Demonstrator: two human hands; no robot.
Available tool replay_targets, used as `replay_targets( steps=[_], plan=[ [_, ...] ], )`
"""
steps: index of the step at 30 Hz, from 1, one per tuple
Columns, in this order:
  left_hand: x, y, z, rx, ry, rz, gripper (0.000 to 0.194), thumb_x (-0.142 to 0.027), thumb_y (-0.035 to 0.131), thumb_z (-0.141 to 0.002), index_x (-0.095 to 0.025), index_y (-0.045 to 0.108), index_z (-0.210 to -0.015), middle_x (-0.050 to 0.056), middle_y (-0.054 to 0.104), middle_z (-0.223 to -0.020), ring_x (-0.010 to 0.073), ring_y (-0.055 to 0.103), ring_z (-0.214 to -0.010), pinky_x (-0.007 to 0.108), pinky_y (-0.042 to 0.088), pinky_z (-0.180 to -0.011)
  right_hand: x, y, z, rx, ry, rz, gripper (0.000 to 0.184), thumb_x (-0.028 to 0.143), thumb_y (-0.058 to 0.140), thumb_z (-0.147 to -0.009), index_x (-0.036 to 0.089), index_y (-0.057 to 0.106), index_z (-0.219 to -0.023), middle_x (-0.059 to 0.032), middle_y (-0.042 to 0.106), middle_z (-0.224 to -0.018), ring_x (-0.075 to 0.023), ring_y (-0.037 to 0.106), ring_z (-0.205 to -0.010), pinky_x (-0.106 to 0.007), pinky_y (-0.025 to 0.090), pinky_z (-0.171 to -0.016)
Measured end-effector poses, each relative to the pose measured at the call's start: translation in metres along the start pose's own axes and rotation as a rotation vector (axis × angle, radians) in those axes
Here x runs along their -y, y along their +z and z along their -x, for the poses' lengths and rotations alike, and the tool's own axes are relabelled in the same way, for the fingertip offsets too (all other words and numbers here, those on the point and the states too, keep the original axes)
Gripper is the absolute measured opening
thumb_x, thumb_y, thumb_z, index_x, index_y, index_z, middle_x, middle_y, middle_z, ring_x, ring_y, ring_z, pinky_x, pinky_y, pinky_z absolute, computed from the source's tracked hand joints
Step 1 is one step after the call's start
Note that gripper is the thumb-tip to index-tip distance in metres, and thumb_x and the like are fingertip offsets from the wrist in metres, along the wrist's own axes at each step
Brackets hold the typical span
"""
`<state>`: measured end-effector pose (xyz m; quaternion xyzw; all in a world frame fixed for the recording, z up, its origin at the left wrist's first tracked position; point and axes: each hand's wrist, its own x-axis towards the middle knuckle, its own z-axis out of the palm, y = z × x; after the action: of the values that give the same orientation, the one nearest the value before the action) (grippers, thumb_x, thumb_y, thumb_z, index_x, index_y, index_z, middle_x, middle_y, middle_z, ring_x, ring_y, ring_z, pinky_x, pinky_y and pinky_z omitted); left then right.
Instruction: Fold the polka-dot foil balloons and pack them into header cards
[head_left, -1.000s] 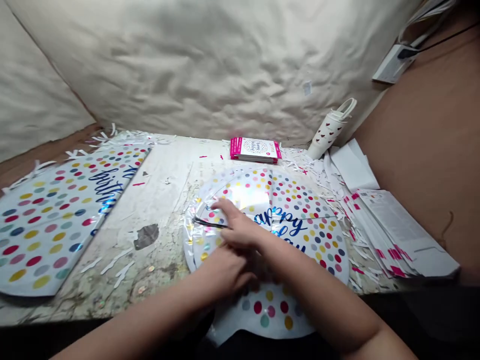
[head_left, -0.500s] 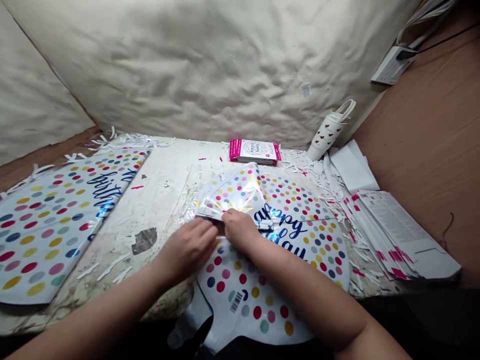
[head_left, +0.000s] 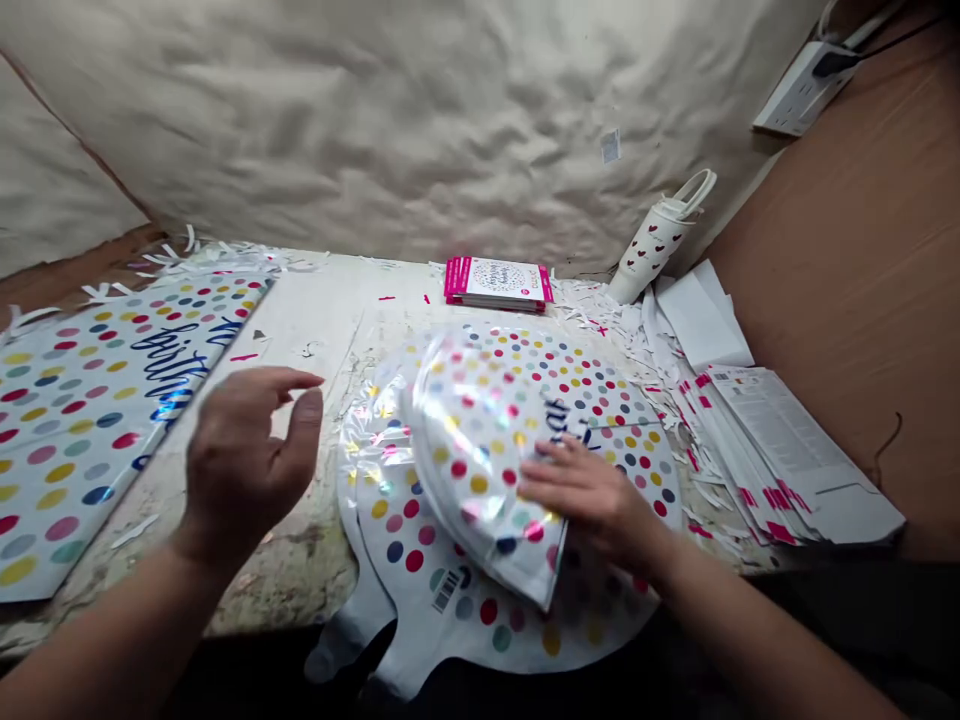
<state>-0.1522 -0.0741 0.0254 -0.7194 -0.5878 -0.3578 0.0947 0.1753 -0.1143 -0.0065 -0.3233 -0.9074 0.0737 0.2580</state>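
A flat foil balloon (head_left: 480,450) printed with coloured dots, folded over, lies in front of me on a stack of similar flat foil balloons (head_left: 622,390). My right hand (head_left: 600,495) rests on its folded edge, fingers stretched out over it; the thumb is hard to make out. To the left, my left hand (head_left: 251,460) hovers above the tabletop, holding nothing, with a gap between thumb and forefinger. Tails of the stacked balloons hang over the table's front edge. Another folded stack of dotted foil balloons (head_left: 97,420) lies at far left.
Pink-and-white printed packets (head_left: 501,283) are piled at the back. A white tumbler with hearts (head_left: 652,245) leans at back right, near white card sleeves (head_left: 795,450) and paper scraps (head_left: 600,305). A power socket (head_left: 806,88) is on the right wall.
My left hand has let go of the folded foil and moved left and up. The folded foil balloon has turned and come nearer, while my right hand has shifted right to its edge.
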Motion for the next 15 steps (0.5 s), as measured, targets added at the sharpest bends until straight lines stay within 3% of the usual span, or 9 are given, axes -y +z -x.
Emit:
replay_targets(
  steps=[1,2,4,6,8,10,13,15],
  plan=[
    [-0.010,0.001,-0.003,-0.066,0.119,0.033,0.018,-0.024,0.053,-0.083,-0.017,0.059,-0.098,0.005,0.062,-0.096,0.0196,0.058,-0.094,0.038,0.046,-0.088,-0.001,0.011,0.010,0.071,-0.026,-0.025,0.028,0.019,0.047,-0.089,0.025,0.062,-0.112,-0.0032,0.063,-0.117,-0.0223,0.047,-0.121,-0.046,0.035,-0.103],
    [-0.023,0.007,-0.005,-0.034,0.287,0.095,0.017,-0.019,0.053,-0.082,-0.018,0.059,-0.097,0.005,0.063,-0.095,0.0182,0.058,-0.094,0.035,0.046,-0.089,-0.003,0.019,0.018,0.132,-0.053,-0.051,0.028,0.021,0.046,-0.089,0.025,0.063,-0.111,-0.0027,0.062,-0.118,-0.0233,0.045,-0.122,-0.045,0.036,-0.102],
    [-0.053,0.032,-0.005,0.271,0.681,0.249,0.025,-0.012,0.046,-0.084,-0.019,0.059,-0.105,0.005,0.065,-0.103,0.0160,0.058,-0.096,0.030,0.046,-0.087,-0.007,0.030,0.029,0.204,-0.093,-0.091,0.029,0.021,0.043,-0.090,0.025,0.063,-0.111,-0.0027,0.061,-0.120,-0.0235,0.044,-0.123,-0.044,0.038,-0.101],
    [-0.080,0.066,-0.001,0.612,0.930,0.282,0.036,-0.012,0.039,-0.086,-0.018,0.054,-0.118,0.007,0.058,-0.122,0.0185,0.049,-0.116,0.033,0.038,-0.099,-0.009,0.033,0.035,0.183,-0.117,-0.087,0.031,0.018,0.041,-0.090,0.020,0.061,-0.114,-0.0055,0.060,-0.121,-0.0224,0.044,-0.124,-0.043,0.037,-0.102],
    [-0.099,0.097,0.005,0.811,0.943,0.239,0.042,-0.023,0.039,-0.089,-0.015,0.044,-0.130,0.011,0.044,-0.137,0.0246,0.035,-0.129,0.041,0.029,-0.105,-0.008,0.032,0.041,0.104,-0.131,-0.033,0.031,0.014,0.042,-0.090,0.014,0.058,-0.116,-0.0089,0.062,-0.118,-0.0205,0.047,-0.121,-0.041,0.036,-0.103],
    [-0.110,0.117,0.011,0.886,0.857,0.194,0.051,-0.036,0.039,-0.090,-0.018,0.034,-0.138,0.013,0.030,-0.145,0.0315,0.021,-0.134,0.052,0.020,-0.106,-0.003,0.029,0.050,0.043,-0.143,0.010,0.031,0.011,0.043,-0.089,0.012,0.057,-0.116,-0.0097,0.064,-0.115,-0.0189,0.052,-0.117,-0.039,0.037,-0.102],
    [-0.117,0.125,0.018,0.890,0.729,0.158,0.058,-0.048,0.039,-0.088,-0.026,0.027,-0.140,0.012,0.018,-0.149,0.0377,0.008,-0.136,0.062,0.012,-0.102,0.004,0.024,0.063,0.070,-0.086,-0.077,0.029,0.014,0.044,-0.089,0.015,0.057,-0.115,-0.0085,0.065,-0.113,-0.0182,0.054,-0.113,-0.039,0.037,-0.101],
    [-0.116,0.121,0.019,0.901,0.679,0.144,0.060,-0.050,0.037,-0.088,-0.026,0.025,-0.141,0.011,0.015,-0.150,0.0362,0.005,-0.136,0.060,0.010,-0.104,0.004,0.018,0.065,0.121,0.066,-0.215,0.027,0.019,0.041,-0.090,0.018,0.060,-0.108,-0.0077,0.067,-0.107,-0.0177,0.060,-0.104,-0.041,0.037,-0.100]
  ],
)
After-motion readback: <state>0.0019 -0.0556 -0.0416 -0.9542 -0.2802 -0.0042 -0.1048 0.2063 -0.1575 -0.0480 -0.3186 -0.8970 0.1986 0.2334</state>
